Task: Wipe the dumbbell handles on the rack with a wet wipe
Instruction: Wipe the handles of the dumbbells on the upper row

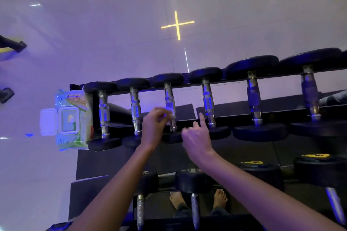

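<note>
We count six top-row dumbbells [205, 75] with knurled chrome handles [253, 95]. Our left hand [154, 127] pinches one white wipe [170, 116]; our right hand [197, 137] hangs loose, empty.

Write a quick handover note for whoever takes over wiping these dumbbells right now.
Left hand pinches the wipe against the third handle from the left on the top row.
Right hand holds nothing, index finger out near the fourth handle.
Pack of wipes lies at the left end of the rack, lid open.
Which handles are already clean cannot be told; carry on rightward, then the lower row.
</note>
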`<state>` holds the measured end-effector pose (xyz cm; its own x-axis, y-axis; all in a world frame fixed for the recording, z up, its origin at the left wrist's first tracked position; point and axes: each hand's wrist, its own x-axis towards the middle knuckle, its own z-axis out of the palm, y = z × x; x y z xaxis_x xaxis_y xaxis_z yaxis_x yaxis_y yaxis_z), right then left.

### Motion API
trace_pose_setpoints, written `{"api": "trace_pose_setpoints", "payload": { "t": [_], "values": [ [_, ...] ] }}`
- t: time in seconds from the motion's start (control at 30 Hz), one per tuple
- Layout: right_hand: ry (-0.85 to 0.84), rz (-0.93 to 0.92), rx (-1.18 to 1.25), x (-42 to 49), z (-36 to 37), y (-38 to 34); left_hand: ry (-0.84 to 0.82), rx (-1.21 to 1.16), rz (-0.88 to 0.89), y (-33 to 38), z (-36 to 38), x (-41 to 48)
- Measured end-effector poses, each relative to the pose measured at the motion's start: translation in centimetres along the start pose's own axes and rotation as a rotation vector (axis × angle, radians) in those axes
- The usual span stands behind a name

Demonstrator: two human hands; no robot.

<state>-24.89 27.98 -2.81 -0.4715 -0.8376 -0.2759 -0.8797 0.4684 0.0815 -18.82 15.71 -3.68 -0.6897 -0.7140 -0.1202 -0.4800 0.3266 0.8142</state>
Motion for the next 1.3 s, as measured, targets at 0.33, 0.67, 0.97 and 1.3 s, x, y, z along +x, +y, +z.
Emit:
{"api": "trace_pose_setpoints", "payload": {
  "t": [0.33,0.67,0.97,1.3],
  "values": [
    [-0.138,-0.130,0.212,1.4,0.2,2.1,0.056,-0.037,0.028,1.7,-0.6,4.9],
    [0.038,0.131,0.487,-0.7,-0.3,-0.4,-0.060,0.064,0.044,0.1,-0.6,0.8],
    [-0.104,0.389,0.629,-0.7,0.6,1.4,-0.126,0.296,0.240,-1.2,0.2,1.1],
    [-0.039,0.413,0.746,-1.2,0.9,1.5,-0.129,0.603,0.420,1.8,0.8,6.5]
  ]
}}
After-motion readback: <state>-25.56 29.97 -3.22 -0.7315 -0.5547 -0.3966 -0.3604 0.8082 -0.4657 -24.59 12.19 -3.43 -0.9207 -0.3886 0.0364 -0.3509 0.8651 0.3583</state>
